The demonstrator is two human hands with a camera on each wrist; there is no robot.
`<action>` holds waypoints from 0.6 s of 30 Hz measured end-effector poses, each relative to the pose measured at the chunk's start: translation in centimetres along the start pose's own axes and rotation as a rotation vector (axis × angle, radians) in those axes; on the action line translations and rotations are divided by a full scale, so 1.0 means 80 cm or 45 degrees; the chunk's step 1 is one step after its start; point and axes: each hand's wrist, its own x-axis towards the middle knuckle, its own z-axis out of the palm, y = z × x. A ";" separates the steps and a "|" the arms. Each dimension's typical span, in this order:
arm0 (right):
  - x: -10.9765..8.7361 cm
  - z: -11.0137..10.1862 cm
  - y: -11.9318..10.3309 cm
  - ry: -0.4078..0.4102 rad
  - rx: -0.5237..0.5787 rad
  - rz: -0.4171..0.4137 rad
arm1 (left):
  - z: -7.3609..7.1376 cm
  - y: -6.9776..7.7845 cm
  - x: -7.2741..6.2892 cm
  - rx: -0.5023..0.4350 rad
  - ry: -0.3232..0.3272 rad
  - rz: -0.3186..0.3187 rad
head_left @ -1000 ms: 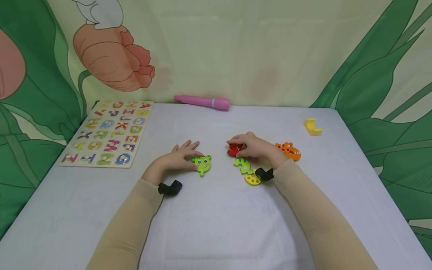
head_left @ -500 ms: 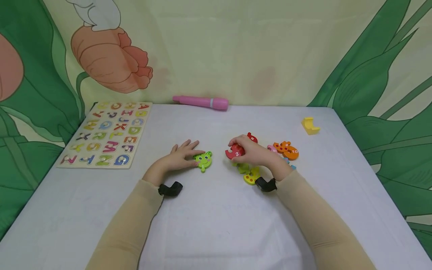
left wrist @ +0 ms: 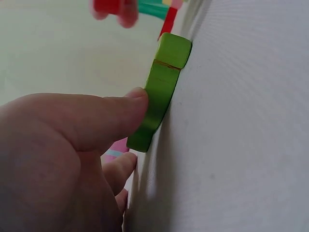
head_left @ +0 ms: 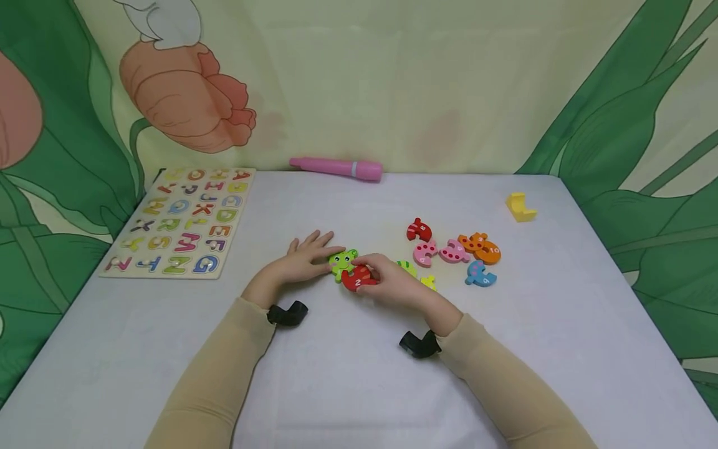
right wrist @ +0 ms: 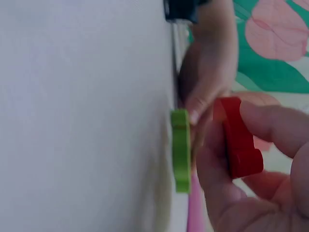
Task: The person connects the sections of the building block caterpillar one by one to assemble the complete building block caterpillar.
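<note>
In the head view my left hand [head_left: 300, 262] has its fingers spread near the table, thumb and index finger at the left side of a green frog-head piece [head_left: 340, 260]. In the left wrist view the thumb presses on this thick green piece [left wrist: 161, 92], which stays low over the white cloth. My right hand [head_left: 392, 284] pinches a red curved piece [head_left: 357, 279] marked 2 by its sides, overlapping the frog head's lower right in the head view. The right wrist view shows the red piece [right wrist: 236, 137] raised off the cloth, apart from the green one [right wrist: 181, 150].
Right of my right hand lie a red piece [head_left: 419, 230], pink pieces [head_left: 454, 251], orange pieces [head_left: 487, 252] and a blue piece [head_left: 480, 274]. A yellow block [head_left: 520, 207] sits farther back. The letter board [head_left: 179, 224] is at left, a pink pen-like object [head_left: 336, 168] at the back edge.
My right hand has lifted the red piece from the cluster and carried it left to the frog head. My left hand has shifted the frog head slightly right and away from me.
</note>
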 end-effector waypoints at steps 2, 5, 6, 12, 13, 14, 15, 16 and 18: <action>0.003 0.010 0.001 0.027 0.016 -0.013 | 0.000 0.000 0.000 -0.002 0.007 0.012; 0.009 0.022 0.002 0.071 0.064 0.005 | -0.001 -0.001 -0.001 -0.020 0.027 0.032; 0.011 0.025 0.003 0.089 0.077 0.007 | -0.002 -0.002 -0.001 -0.028 0.032 0.038; 0.018 0.041 0.002 0.178 0.000 -0.011 | -0.001 -0.005 -0.001 -0.073 0.048 0.053; 0.018 0.042 0.001 0.194 -0.021 -0.013 | -0.001 -0.005 0.000 -0.077 0.050 0.055; 0.018 0.044 0.001 0.208 -0.030 -0.014 | -0.001 -0.005 0.000 -0.078 0.052 0.055; 0.018 0.045 0.001 0.225 -0.044 -0.015 | 0.000 -0.006 0.001 -0.078 0.054 0.054; 0.018 0.046 0.001 0.239 -0.050 -0.019 | 0.000 -0.006 0.001 -0.071 0.056 0.052; 0.018 0.047 0.002 0.264 -0.058 -0.023 | 0.000 -0.007 0.002 -0.070 0.056 0.052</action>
